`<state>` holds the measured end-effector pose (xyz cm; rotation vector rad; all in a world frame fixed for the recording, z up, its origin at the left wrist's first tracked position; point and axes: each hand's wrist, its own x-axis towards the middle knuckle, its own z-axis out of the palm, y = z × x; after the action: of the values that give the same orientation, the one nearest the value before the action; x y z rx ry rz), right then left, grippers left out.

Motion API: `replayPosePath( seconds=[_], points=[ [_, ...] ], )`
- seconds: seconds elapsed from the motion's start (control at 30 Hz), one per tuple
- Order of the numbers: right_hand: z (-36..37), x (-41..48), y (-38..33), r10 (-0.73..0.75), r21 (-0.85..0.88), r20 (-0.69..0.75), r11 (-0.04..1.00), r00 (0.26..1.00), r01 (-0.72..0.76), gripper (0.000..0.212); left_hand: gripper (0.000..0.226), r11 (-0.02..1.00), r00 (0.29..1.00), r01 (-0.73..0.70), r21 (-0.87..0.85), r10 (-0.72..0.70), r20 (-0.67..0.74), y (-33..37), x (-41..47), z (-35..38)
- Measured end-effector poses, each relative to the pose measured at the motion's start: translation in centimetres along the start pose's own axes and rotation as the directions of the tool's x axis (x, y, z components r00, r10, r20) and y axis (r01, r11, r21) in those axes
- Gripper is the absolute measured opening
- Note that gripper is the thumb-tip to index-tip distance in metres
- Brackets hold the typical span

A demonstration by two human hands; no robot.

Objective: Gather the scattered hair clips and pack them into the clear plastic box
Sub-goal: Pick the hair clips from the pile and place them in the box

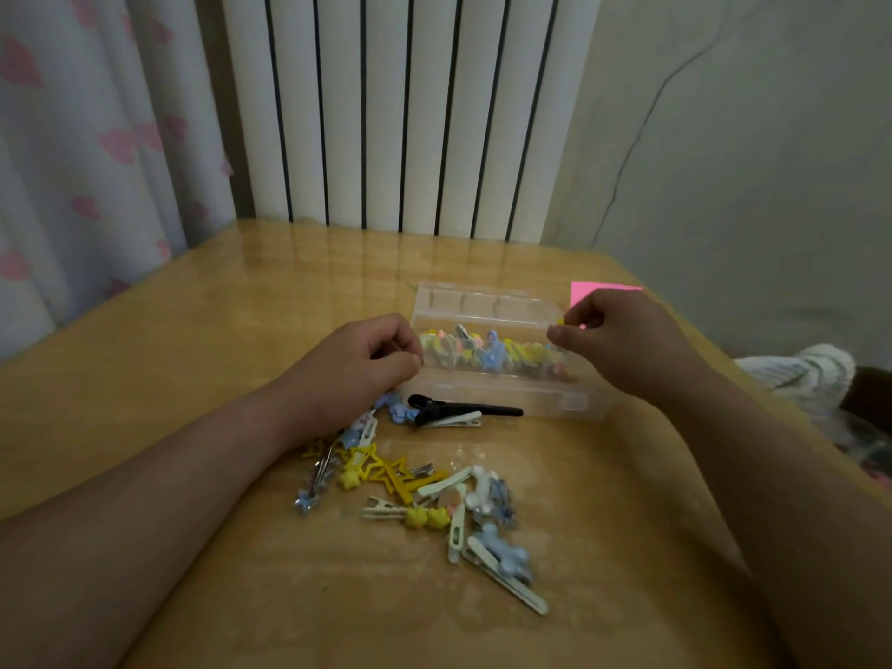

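Right hand (613,340) pinches a yellow clip (560,322), nearly all hidden by fingertips, over the right end of the clear plastic box (507,398) mid-frame. Left hand (371,350) curls at the box's left end; whether it holds anything, I cannot tell. One glossy black clip (463,408) lies before the box; the pastel pile (420,490) below is too jumbled to count.

- The left hand (381,352) is bare, with short, rounded fingers and an uncovered wrist.
- The right hand (613,335) is bare as well.
- The left forearm (169,475) and right forearm (772,465) run bare down to the frame's edge.
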<state>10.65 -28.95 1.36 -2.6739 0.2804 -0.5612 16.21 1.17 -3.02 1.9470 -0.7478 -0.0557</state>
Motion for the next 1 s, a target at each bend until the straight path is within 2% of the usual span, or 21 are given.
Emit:
replayPosePath(
  seconds=[0.37,0.6,0.7,0.8,0.9,1.0],
  points=[
    [1.0,1.1,1.8,0.136,0.043,-0.003,0.990,0.991,-0.136,0.024,0.015,1.000,1.000,0.004,-0.017,-0.004,0.015,-0.2,-0.1,0.0],
    [1.1,1.1,1.6,0.132,0.016,-0.017,0.991,0.991,-0.132,0.026,0.016,1.000,1.000,0.004,0.006,-0.004,0.012,0.0,0.0,0.0],
    [1.1,0.9,1.6,0.129,0.008,-0.009,0.992,0.992,-0.129,0.034,0.015,1.000,1.000,0.001,0.016,-0.001,0.002,0.2,0.0,0.0],
    [0.6,0.5,1.2,0.080,-0.007,-0.066,0.997,0.995,-0.081,0.035,0.013,0.999,1.000,-0.001,0.032,0.001,0.004,0.4,-0.1,0.0],
    [-0.1,-0.3,-0.1,-0.017,0.050,-0.145,0.998,0.989,0.024,0.022,0.010,1.000,1.000,-0.004,0.015,0.004,0.001,0.4,-0.2,0.0],
    [-0.4,-1.5,-2.2,-0.166,0.128,-0.056,0.977,0.984,0.172,0.012,0.009,1.000,1.000,-0.022,0.004,0.022,-0.008,0.3,-0.3,-0.1]
  ],
)
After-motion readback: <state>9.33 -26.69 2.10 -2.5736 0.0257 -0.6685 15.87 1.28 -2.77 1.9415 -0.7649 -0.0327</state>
